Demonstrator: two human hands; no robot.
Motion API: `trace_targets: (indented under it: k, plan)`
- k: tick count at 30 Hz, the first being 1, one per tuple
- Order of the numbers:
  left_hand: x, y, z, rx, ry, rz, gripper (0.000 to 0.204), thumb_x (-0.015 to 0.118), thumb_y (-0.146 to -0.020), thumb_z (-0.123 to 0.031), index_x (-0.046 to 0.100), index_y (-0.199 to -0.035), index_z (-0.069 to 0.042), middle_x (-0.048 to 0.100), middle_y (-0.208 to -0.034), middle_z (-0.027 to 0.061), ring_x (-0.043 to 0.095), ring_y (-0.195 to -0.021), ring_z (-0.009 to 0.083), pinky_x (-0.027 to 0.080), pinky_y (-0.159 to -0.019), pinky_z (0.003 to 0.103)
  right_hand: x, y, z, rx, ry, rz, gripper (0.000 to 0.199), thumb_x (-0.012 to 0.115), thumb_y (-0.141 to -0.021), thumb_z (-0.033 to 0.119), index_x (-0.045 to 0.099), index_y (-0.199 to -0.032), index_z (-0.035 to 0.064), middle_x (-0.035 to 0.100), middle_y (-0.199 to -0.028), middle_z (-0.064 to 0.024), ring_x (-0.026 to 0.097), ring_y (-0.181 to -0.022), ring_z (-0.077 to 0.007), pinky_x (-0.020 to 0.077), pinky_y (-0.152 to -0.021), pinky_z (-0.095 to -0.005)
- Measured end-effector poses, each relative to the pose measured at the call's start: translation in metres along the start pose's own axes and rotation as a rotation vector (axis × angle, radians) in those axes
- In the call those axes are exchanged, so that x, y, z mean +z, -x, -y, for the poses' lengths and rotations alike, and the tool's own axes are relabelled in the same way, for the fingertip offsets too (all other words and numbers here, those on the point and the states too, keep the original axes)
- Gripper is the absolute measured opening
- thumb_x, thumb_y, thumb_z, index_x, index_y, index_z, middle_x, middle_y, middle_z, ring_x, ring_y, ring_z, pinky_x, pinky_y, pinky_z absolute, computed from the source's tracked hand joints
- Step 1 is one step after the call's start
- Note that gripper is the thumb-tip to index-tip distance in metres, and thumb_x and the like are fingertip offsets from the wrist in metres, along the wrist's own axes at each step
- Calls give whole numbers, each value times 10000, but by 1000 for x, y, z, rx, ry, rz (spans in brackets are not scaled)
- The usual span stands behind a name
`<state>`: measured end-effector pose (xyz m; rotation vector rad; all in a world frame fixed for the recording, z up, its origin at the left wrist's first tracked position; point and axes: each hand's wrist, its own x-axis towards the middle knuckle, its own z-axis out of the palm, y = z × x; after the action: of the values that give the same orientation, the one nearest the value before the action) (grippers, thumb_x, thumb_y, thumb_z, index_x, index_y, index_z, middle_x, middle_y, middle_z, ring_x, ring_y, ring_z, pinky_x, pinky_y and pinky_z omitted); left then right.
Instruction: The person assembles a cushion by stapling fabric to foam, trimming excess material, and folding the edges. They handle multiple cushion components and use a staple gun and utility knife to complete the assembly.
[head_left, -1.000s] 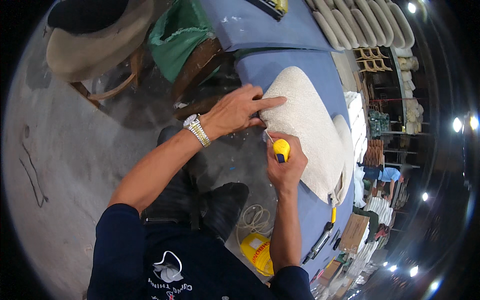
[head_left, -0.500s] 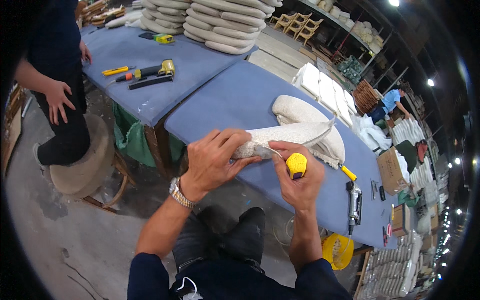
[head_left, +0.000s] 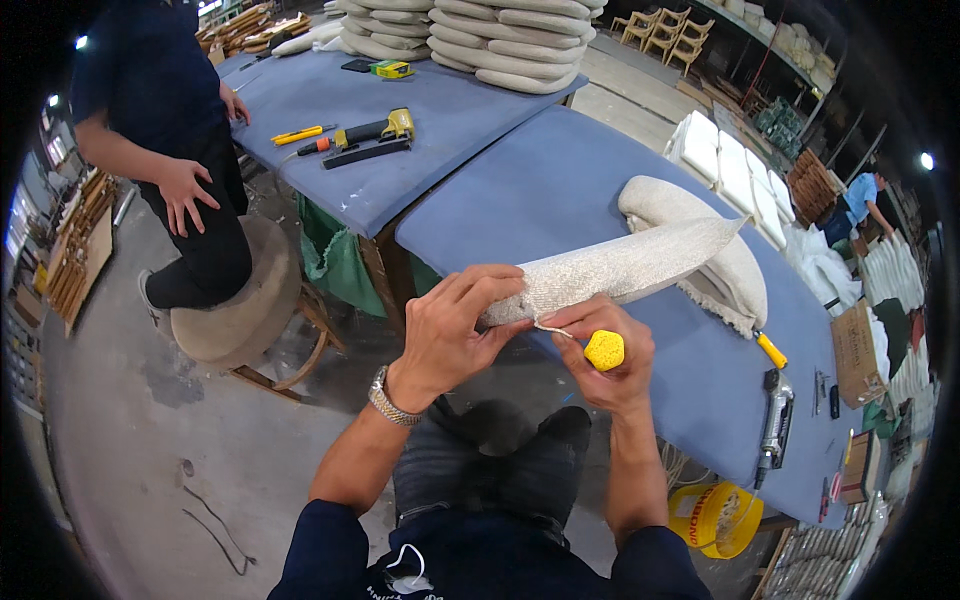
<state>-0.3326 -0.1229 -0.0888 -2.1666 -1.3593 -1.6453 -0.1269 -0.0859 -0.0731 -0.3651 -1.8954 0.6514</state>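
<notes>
Cushion (head_left: 632, 262) in long cream cloth, gripped by your left hand (head_left: 450, 325), looks mostly covered; thin pale cord (head_left: 552, 328) remains loose beside your right hand (head_left: 634, 356), clutching a yellow-knobbed tool (head_left: 605, 350).

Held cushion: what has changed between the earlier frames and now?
Earlier seen broad face on, the held cushion now shows its narrow side, though the camera turned too. The left hand, first with its index finger stretched across the fabric, now bends that finger over the end. Nothing was let go: the right hand keeps the yellow-handled tool; the second cushion stays on the table.
</notes>
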Motion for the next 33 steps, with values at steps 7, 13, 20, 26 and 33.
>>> trace_targets:
  k: [7,13,20,26,33]
  plan:
    - [-19,-3,24,56,66,123,390,845,-759,-76,711,-1123,-116,725,-1205,60,732,-754,222,571,-586,306,19,-22,-21,-170,-3,7,169,753,-799,-63,638,-859,47,754,-897,-125,674,-758,-211,506,-690,-323]
    - [-15,-1,44,202,-47,28,395,835,-758,-42,723,-1131,-108,720,-1215,121,753,-796,224,587,-587,284,29,-42,-31,-253,97,62,210,749,-759,-66,612,-824,80,746,-860,-80,648,-710,-228,473,-663,-330]
    - [-15,11,35,-20,124,24,467,872,-783,-94,648,-1192,-71,726,-1217,165,750,-1026,281,609,-787,323,27,-37,-27,-249,134,107,215,743,-744,-60,602,-810,88,748,-854,-66,625,-676,-209,438,-645,-329]
    - [-7,16,32,-46,153,-40,546,891,-761,-121,558,-1182,-20,717,-1243,189,745,-1051,319,612,-821,330,26,-34,-24,-226,125,129,215,737,-745,-62,603,-809,94,754,-863,-69,620,-676,-201,437,-655,-327]
    - [-8,27,24,-52,160,20,549,873,-722,-49,587,-1191,-36,711,-1264,178,719,-1115,340,606,-897,372,20,-18,-7,-103,81,140,190,745,-747,-67,641,-841,62,755,-880,-89,676,-743,-233,490,-686,-329]
